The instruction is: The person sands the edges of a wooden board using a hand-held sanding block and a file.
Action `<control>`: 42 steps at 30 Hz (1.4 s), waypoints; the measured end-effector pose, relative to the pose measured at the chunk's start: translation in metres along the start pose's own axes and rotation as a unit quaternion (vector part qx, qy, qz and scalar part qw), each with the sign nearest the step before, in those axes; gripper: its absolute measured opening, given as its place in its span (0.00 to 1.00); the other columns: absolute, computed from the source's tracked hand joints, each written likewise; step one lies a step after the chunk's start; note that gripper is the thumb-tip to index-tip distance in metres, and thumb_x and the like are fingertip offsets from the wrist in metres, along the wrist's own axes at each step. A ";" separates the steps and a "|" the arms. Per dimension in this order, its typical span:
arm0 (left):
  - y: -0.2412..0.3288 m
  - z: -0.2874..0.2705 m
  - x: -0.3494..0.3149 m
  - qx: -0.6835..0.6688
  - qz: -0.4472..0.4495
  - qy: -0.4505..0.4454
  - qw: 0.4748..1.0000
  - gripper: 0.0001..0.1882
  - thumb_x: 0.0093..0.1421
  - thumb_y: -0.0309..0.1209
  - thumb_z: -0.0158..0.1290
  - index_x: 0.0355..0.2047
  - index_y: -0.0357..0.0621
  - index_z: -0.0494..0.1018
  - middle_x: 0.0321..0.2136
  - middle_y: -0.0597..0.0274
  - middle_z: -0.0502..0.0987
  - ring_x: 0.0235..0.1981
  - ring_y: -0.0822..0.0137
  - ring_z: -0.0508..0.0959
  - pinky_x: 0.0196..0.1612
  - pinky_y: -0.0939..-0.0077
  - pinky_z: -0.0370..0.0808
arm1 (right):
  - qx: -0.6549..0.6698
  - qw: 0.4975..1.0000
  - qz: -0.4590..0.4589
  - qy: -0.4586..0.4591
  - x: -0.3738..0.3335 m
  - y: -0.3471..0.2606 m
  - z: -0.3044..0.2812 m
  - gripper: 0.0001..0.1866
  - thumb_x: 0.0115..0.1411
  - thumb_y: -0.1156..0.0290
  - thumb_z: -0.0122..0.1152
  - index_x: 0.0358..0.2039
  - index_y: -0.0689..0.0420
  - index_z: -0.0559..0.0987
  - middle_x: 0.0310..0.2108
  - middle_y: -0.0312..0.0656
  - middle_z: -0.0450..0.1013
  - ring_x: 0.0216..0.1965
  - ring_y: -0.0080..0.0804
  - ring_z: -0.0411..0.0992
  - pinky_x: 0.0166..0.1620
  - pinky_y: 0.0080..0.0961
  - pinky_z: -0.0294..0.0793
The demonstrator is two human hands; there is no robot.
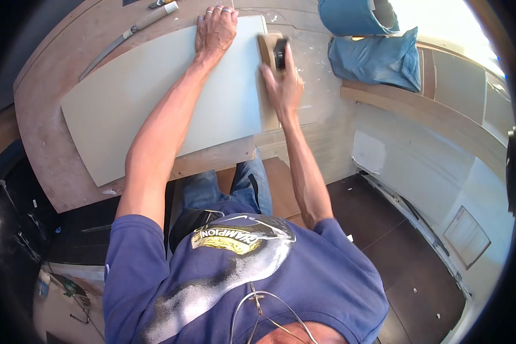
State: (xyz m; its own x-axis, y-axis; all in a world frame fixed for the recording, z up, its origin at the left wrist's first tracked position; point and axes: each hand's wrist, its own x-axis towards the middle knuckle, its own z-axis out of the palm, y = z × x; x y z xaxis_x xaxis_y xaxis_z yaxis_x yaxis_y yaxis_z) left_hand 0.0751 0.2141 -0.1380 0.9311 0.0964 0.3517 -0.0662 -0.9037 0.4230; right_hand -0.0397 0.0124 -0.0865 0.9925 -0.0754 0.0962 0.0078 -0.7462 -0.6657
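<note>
A large pale panel (155,103) with a curved left outline lies on a wooden workbench (46,132). My left hand (217,31), with rings on its fingers, bears on the panel's far edge, its fingers bent over that edge. At the panel's right edge, my right hand (285,86) is closed around a tan block with a black grip (268,49). Motion smears the block a little, and its underside is hidden. The block sits against the edge, with its long side running along it.
Beyond the panel's far left lies a long tool with a pale handle (155,16) and a narrow grey blade. Blue cloth bundles (378,57) rest at the far right, above a wooden ledge (430,106). White flecks dot the dark floor (395,252). A white wall panel (418,160) stands at the right.
</note>
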 end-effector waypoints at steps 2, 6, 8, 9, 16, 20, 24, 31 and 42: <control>-0.002 0.004 -0.004 0.019 0.011 0.021 1.000 0.15 0.72 0.39 0.49 0.38 0.42 0.80 0.41 0.52 0.82 0.50 0.50 0.78 0.53 0.50 0.73 | 0.002 1.000 -0.019 0.009 0.054 -0.018 0.018 0.43 0.58 0.57 0.72 0.72 0.52 0.68 0.42 0.56 0.81 0.40 0.60 0.80 0.45 0.49 0.79; 0.005 0.003 0.000 0.000 0.001 -0.020 1.000 0.15 0.72 0.38 0.48 0.37 0.42 0.80 0.41 0.52 0.81 0.49 0.50 0.79 0.52 0.51 0.74 | -0.023 0.999 0.007 -0.032 0.081 -0.027 0.018 0.44 0.58 0.58 0.72 0.72 0.56 0.66 0.45 0.61 0.81 0.44 0.61 0.79 0.47 0.49 0.79; 0.000 -0.001 -0.003 -0.006 -0.006 -0.025 1.000 0.15 0.72 0.38 0.48 0.38 0.42 0.80 0.41 0.52 0.81 0.49 0.50 0.79 0.53 0.51 0.74 | -0.048 0.998 0.006 -0.038 0.030 -0.013 0.009 0.44 0.58 0.54 0.73 0.72 0.54 0.68 0.42 0.57 0.82 0.43 0.55 0.82 0.45 0.46 0.79; -0.001 -0.003 -0.004 -0.011 -0.013 -0.026 1.000 0.15 0.72 0.38 0.48 0.38 0.42 0.80 0.41 0.52 0.82 0.49 0.50 0.79 0.53 0.51 0.74 | -0.043 0.998 0.022 -0.047 -0.003 -0.009 -0.003 0.44 0.58 0.56 0.74 0.72 0.55 0.67 0.46 0.57 0.82 0.45 0.54 0.82 0.47 0.44 0.80; -0.009 0.002 -0.009 0.018 0.004 0.022 1.000 0.15 0.72 0.38 0.49 0.40 0.42 0.80 0.43 0.51 0.82 0.50 0.50 0.79 0.55 0.51 0.73 | -0.010 0.998 0.029 -0.047 -0.074 -0.001 -0.026 0.45 0.58 0.65 0.76 0.73 0.59 0.65 0.57 0.56 0.79 0.54 0.45 0.81 0.54 0.39 0.81; -0.001 0.010 -0.001 0.013 0.006 0.010 1.000 0.15 0.72 0.38 0.48 0.40 0.42 0.80 0.42 0.50 0.82 0.50 0.48 0.78 0.55 0.50 0.73 | -0.017 0.999 -0.011 -0.034 0.057 -0.020 0.012 0.42 0.57 0.57 0.73 0.70 0.54 0.69 0.39 0.59 0.81 0.41 0.62 0.79 0.45 0.50 0.77; -0.010 0.006 0.000 -0.008 0.000 -0.009 1.000 0.16 0.72 0.38 0.48 0.39 0.40 0.80 0.41 0.48 0.81 0.49 0.47 0.78 0.54 0.49 0.73 | -0.060 0.997 -0.015 -0.056 0.054 -0.019 0.015 0.44 0.58 0.53 0.73 0.72 0.52 0.67 0.40 0.54 0.82 0.39 0.54 0.81 0.44 0.44 0.78; -0.014 -0.009 -0.004 -0.004 -0.014 -0.031 0.999 0.17 0.73 0.38 0.47 0.41 0.39 0.80 0.42 0.49 0.81 0.50 0.49 0.77 0.55 0.51 0.72 | -0.022 0.994 0.088 -0.061 -0.150 -0.003 -0.056 0.45 0.58 0.67 0.76 0.74 0.55 0.65 0.51 0.55 0.81 0.48 0.48 0.82 0.49 0.39 0.81; 0.013 -0.024 -0.040 -0.059 0.273 -0.091 0.956 0.24 0.65 0.56 0.57 0.53 0.56 0.78 0.60 0.67 0.76 0.68 0.60 0.67 0.70 0.38 0.57 | 0.068 0.954 0.281 0.086 -0.192 0.051 -0.120 0.44 0.59 0.65 0.75 0.74 0.50 0.65 0.54 0.55 0.81 0.51 0.42 0.82 0.53 0.37 0.81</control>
State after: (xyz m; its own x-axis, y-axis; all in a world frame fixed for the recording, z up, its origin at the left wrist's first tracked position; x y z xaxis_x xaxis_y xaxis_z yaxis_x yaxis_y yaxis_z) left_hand 0.0281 0.2085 -0.1272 0.7925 -0.4601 0.4003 -0.5901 -0.7442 0.3130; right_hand -0.2447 -0.0902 -0.0500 0.8103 -0.5541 -0.1910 -0.4913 -0.4644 -0.7368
